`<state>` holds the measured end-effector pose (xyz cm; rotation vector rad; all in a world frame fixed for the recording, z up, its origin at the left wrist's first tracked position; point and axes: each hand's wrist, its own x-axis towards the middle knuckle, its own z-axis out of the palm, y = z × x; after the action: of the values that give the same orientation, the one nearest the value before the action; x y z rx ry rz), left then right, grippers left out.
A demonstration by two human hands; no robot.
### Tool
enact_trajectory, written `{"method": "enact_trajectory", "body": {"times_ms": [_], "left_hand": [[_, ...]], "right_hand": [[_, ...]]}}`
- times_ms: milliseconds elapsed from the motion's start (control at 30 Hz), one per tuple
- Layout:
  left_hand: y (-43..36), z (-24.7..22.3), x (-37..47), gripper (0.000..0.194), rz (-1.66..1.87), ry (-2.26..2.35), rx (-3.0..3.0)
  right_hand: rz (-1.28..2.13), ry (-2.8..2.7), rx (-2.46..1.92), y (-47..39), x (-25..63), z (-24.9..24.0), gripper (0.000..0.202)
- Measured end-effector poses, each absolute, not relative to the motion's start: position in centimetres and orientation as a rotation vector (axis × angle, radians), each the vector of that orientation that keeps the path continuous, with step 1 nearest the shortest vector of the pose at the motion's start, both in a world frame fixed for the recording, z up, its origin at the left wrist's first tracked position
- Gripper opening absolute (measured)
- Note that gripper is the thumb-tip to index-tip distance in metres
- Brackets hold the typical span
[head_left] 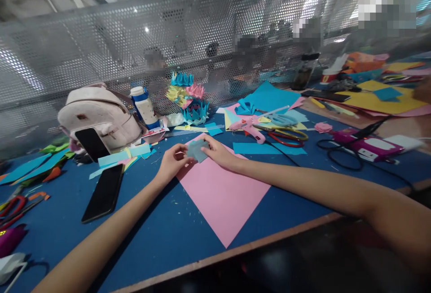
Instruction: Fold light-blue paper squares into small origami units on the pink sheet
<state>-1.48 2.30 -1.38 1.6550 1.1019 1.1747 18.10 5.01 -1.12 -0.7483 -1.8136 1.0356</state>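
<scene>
A small grey-blue piece of paper (195, 151) is held up between my two hands, above the far part of a pink paper sheet (229, 198). My left hand (173, 162) has its fingers and thumb curled at the paper's left edge. From the right, my right hand (217, 151) pinches the same piece, thumb in front and fingers behind. The pink sheet lies flat on the blue table (151, 239), one corner pointing toward me. Whether the small paper is folded I cannot tell.
Beyond my hands lie a pink glue gun (249, 127), scissors (286, 138) and blue paper strips (269, 149). Paper flowers (195, 111), a bottle (144, 106) and a backpack (97, 113) stand behind. Left lies a phone (103, 194); right, a purple power strip (367, 144) with cables.
</scene>
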Motion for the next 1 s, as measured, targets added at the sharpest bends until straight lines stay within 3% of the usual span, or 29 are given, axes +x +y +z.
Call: {"method": "enact_trajectory", "body": {"times_ms": [133,467,600,1000], "left_hand": [[1.7,-1.1,-1.3,0.027,1.213,1.083,1.648],[0.7,-0.4,-1.0,0.016,1.368,1.117,1.699],[0.8,-0.5,-1.2,0.014,1.374,1.186,1.742],[1.4,-1.0,-1.2,0.014,1.063,1.256,2.094]], "right_hand": [[1.003,-1.814,-0.754,4.9,18.2,-1.3,0.016],[0.942,-1.868,-0.688,4.3,18.1,-1.3,0.035],[0.937,-1.865,-0.699,4.5,18.1,-1.4,0.033],[1.000,-1.854,-0.691,4.1,18.3,-0.9,0.034]]}}
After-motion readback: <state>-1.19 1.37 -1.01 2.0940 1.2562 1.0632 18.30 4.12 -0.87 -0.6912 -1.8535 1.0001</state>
